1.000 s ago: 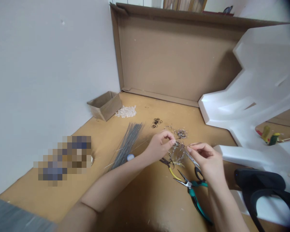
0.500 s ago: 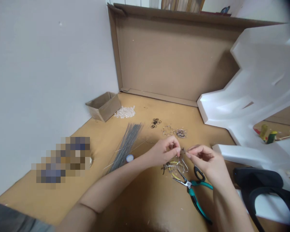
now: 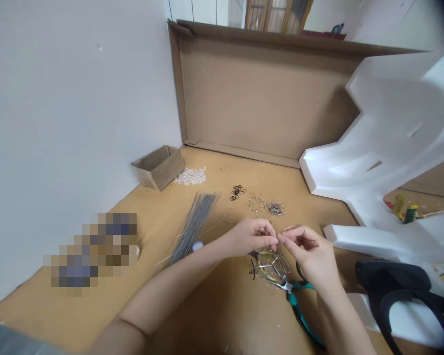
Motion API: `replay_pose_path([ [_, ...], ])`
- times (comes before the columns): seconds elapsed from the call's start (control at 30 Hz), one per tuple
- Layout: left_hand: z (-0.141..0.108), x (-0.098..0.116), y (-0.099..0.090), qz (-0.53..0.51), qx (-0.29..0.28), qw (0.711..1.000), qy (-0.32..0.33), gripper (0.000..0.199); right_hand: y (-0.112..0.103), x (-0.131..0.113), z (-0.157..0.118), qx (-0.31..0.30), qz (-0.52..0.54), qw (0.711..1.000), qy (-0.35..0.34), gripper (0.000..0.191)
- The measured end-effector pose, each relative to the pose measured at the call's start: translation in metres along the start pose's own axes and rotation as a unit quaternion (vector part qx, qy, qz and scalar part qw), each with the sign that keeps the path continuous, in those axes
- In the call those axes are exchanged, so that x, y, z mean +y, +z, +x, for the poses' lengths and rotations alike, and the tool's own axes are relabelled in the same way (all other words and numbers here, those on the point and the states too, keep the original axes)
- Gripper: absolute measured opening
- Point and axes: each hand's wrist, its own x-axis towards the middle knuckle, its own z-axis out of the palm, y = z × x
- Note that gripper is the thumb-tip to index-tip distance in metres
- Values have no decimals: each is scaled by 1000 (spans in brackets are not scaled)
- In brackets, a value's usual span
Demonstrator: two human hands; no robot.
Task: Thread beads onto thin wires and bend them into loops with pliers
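Note:
My left hand (image 3: 250,237) pinches the top of a wire frame strung with clear beads (image 3: 271,266), which hangs down over yellow-handled pliers (image 3: 261,257). My right hand (image 3: 310,250) is close beside it, fingertips at the same wires, but I cannot tell whether they grip. Under that hand lie teal-handled pliers (image 3: 298,303). Farther forward on the tan tabletop (image 3: 222,315) are loose wire pieces (image 3: 265,207), small black rings (image 3: 237,193), a bundle of long thin grey wires (image 3: 193,229) and a heap of clear beads (image 3: 190,176).
A small open cardboard box (image 3: 159,167) stands in the back corner. A cardboard sheet (image 3: 259,93) stands along the back edge. Large white foam packing (image 3: 385,158) fills the right side, with a black strapped object (image 3: 392,281) at lower right. A pixelated patch (image 3: 91,249) covers the left.
The beaded wire frame now hangs lower, over the yellow-handled pliers, and my hands sit slightly closer together. The whole view has tilted a little upward.

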Motion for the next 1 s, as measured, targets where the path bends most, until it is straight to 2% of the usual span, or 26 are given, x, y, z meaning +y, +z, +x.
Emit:
replay_pose_path([
  [0.3,2,-12,4,52,37,998,15,11,5,-2,-1,18,-36,999,-34,12],
  [0.43,2,-14,5,101,28,994,29,13,8,-1,0,11,-19,1000,-14,14],
  [0.53,4,-14,6,86,68,993,47,13,12,3,2,15,31,999,8,13],
  [0.6,4,-12,6,72,105,990,62,14,14,4,4,-12,103,994,37,20],
  [0.7,3,-10,7,75,136,985,73,15,13,5,7,-109,173,975,91,27],
  [0.77,3,-10,8,76,135,985,71,16,11,6,8,-138,167,969,118,22],
  [0.83,3,-11,9,68,122,988,67,17,9,6,9,-138,151,970,133,20],
  [1.0,6,-14,5,-12,82,996,40,20,8,7,8,-124,120,979,112,20],
])
